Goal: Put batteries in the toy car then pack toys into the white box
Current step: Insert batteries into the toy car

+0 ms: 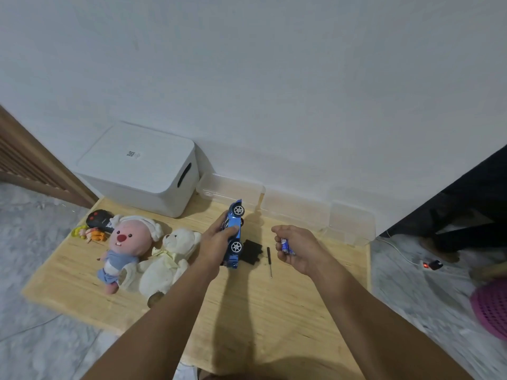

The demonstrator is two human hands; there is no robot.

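Batteries (286, 246), blue-wrapped, sit in the right hand (297, 246), whose fingers (280, 234) curl closed around them just right of the toy car (234, 234). That blue toy car is gripped by the left hand (216, 244), fingers wrapped over its body, and it is turned on its side so two wheels face right, its nose pointing away toward the wall. Directly right of the car, on the wooden counter (260, 311), lies a black cover piece (251, 253), and just beyond that a thin black screwdriver (269, 261). Left of the car rest a white plush bear (167, 260) and, touching it, a pink-faced plush (124, 246) in blue clothes. Further left of the car are a small orange and yellow doll (89, 233) and a black remote (99, 219). Behind and left of the car stands the white box (142, 168), lid on, against the wall. Clear plastic containers (288, 207) line the wall behind the car, to its right.
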